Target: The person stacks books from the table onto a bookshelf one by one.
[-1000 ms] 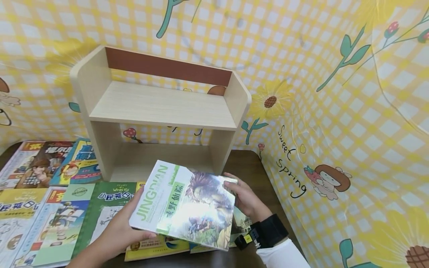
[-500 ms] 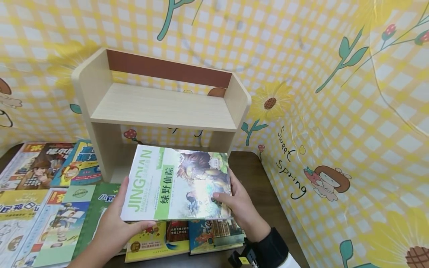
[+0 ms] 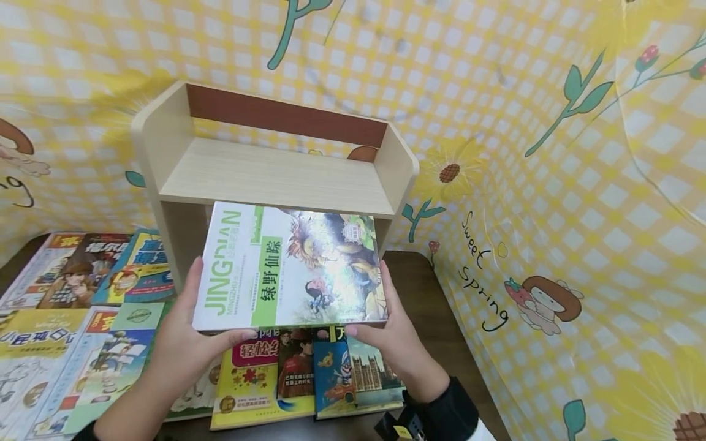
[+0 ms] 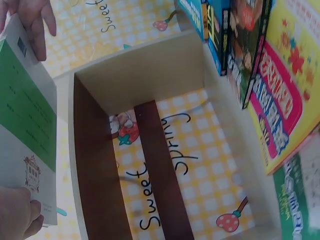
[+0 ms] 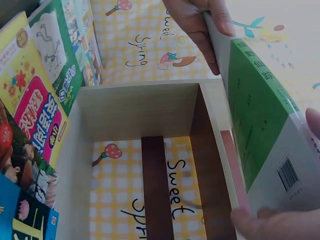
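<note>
Both hands hold a white-and-green paperback book (image 3: 292, 269) by its short sides, front cover up, in front of the lower opening of a pale wooden bookshelf (image 3: 276, 174). My left hand (image 3: 179, 337) grips the left end, with the thumb along the near edge. On the right end, my right hand (image 3: 405, 343) grips likewise, its thumb at the near edge. The book's back cover (image 4: 30, 135), green and white, shows in the left wrist view; in the right wrist view the back cover (image 5: 265, 130) shows a barcode. Most fingers are hidden beneath the book.
Several books lie on the dark table (image 3: 458, 343), among them a yellow book (image 3: 248, 392) and a blue book (image 3: 331, 373) before the shelf, and a comic-style book (image 3: 77, 282) at left. Yellow checked cloth (image 3: 513, 153) covers the walls behind and at right.
The book has been raised and moved forward toward the shelf, and its tilt has levelled out. My right hand has shifted from the far right corner to the right end's near side.
</note>
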The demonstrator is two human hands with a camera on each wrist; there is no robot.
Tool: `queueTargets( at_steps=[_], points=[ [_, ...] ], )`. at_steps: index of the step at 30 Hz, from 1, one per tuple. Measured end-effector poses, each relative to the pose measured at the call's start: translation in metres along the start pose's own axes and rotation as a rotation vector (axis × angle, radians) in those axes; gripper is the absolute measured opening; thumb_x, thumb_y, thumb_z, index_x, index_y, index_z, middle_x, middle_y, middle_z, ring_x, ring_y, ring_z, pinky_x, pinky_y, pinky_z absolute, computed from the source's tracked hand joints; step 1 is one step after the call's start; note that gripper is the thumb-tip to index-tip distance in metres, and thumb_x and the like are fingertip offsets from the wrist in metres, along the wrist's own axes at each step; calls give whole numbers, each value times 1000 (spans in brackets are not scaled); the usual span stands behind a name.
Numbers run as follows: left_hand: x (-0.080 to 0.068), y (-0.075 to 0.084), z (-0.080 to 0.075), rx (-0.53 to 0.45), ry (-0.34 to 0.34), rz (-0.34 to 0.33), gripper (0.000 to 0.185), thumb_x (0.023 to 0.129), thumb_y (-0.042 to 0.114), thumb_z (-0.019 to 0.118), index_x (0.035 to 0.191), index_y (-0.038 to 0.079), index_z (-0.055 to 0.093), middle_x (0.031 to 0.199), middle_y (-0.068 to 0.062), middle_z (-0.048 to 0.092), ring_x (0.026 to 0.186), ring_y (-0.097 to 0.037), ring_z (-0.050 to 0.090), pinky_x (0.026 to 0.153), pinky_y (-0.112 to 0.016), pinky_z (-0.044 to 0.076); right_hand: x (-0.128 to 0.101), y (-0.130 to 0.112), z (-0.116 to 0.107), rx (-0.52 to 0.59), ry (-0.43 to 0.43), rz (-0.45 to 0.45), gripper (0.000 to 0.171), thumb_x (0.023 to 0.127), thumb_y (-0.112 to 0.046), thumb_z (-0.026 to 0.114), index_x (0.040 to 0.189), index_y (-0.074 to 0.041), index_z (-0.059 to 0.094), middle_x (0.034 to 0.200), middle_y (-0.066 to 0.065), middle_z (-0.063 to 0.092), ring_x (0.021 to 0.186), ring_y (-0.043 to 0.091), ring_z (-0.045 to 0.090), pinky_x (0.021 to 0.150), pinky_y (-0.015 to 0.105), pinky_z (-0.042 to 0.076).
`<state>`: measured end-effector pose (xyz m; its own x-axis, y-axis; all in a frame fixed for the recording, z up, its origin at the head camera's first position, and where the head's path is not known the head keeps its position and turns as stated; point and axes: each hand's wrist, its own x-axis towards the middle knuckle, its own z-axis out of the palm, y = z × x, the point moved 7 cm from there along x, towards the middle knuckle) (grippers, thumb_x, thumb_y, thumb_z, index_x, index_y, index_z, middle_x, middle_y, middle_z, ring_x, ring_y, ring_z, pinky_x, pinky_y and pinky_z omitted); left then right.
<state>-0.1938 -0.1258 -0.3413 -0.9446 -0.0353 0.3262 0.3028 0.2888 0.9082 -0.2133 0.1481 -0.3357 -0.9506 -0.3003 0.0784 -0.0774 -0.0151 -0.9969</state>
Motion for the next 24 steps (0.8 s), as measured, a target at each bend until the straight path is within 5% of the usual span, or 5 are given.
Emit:
queueTargets(
  at_steps=[5,10,15,20,24],
  points=[
    [19,3,-2,17,-17,25,124,71,11,86,156,27,-3,150,-18,36,102,13,50,80,-7,46,18,1,-3,-73,42,4,107,85,-12,75,155,-33,-3,160,1,-16,145,31,-15,111,57,26],
    [41,2,-3,-8,-37,40,120,73,14,85,156,26,0,146,-16,43,102,8,54,80,-10,47,38,-2,-5,-25,42,6,105,87,-1,69,154,-35,-4,161,1,-12,147,30,5,108,47,36],
    [58,0,-4,25,-46,34,118,74,20,85,156,27,1,145,-13,44,110,-9,56,83,-11,43,53,-7,-7,-17,36,8,104,88,3,66,155,-32,-7,160,1,-14,147,29,0,102,39,43],
    [71,-1,-11,61,-56,-10,120,73,25,86,156,22,0,149,-17,38,124,-35,48,101,-40,40,66,-11,-8,-85,57,35,102,88,-5,68,155,-32,-4,161,-2,-12,147,24,-9,114,51,23],
    [83,3,-18,123,-48,-40,121,72,32,86,156,18,1,157,-19,20,134,-45,33,105,-64,27,79,-17,-7,-94,37,28,98,90,-9,67,155,-31,-3,162,1,-3,148,25,5,116,49,21]
  ],
)
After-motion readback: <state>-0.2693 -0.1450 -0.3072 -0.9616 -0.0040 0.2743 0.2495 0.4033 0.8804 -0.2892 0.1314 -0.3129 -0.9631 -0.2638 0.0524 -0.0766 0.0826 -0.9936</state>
